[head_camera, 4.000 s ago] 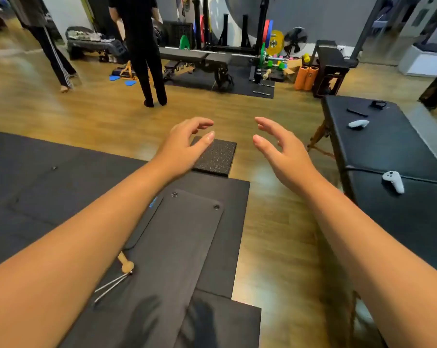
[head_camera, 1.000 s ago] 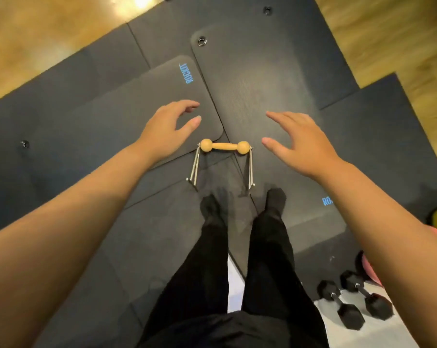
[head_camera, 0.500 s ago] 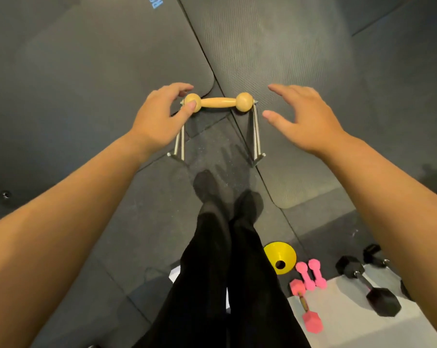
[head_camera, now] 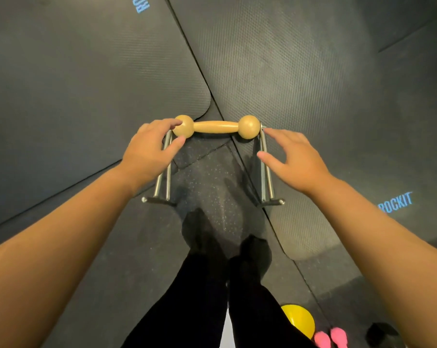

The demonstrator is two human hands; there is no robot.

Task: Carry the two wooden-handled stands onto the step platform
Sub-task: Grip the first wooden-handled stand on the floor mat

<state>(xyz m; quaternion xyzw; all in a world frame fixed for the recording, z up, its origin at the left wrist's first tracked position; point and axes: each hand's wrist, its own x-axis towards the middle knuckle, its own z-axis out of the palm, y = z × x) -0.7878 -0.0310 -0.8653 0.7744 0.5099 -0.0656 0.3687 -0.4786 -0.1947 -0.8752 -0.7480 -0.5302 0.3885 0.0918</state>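
wooden-handled stand (head_camera: 216,127) sits upright on the dark floor mats (head_camera: 287,59) before our feet, our left hand (head_camera: 150,146) touching its knob, right hand (head_camera: 291,156) spread beside; next we grip and lift.

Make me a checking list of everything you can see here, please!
Surface: dark mats overlapping on speckled flooring.
Job's things: one wooden-handled stand upright on its metal legs; a second one not seen; step platform not seen.
Clutter: yellow cone, pink dumbbells at the lower right.
Hands: left hand touching the handle's left knob; right hand spread beside the right knob, contact unclear.
Cables: nothing seen.
Surroundings: person's legs in black.
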